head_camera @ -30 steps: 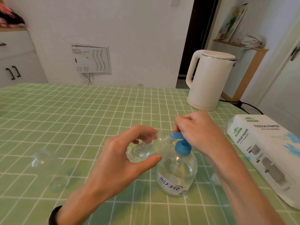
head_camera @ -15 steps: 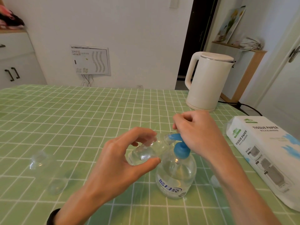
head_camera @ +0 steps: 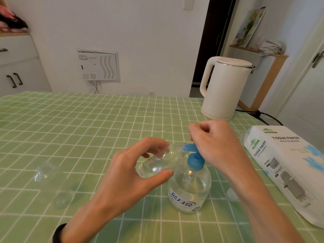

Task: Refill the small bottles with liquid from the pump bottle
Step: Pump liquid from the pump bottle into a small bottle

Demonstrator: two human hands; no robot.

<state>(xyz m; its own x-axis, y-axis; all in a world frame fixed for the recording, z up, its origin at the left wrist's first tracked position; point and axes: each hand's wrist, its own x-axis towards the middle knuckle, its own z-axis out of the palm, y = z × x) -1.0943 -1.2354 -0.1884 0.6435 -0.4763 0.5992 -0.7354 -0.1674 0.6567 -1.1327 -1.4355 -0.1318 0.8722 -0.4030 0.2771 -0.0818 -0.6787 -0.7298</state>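
A clear pump bottle (head_camera: 189, 188) with a blue pump head (head_camera: 194, 159) stands on the green checked tablecloth (head_camera: 87, 130). My left hand (head_camera: 129, 174) holds a small clear bottle (head_camera: 157, 163) tilted, its mouth against the blue spout. My right hand (head_camera: 212, 142) rests on top of the pump head, fingers curled. A second small clear bottle (head_camera: 44, 170) lies on the cloth to the left, with a clear round piece (head_camera: 61, 200) near it. A small pale cap (head_camera: 231, 194) sits to the right of the pump bottle.
A white electric kettle (head_camera: 224, 88) stands at the table's far right, its black cord (head_camera: 266, 116) trailing off the edge. A white tissue paper pack (head_camera: 287, 165) lies along the right side. White cabinets (head_camera: 17, 67) stand back left.
My hands and the bottles have stayed together. My right hand's knuckles have risen slightly above the pump head. The view has shifted a little.
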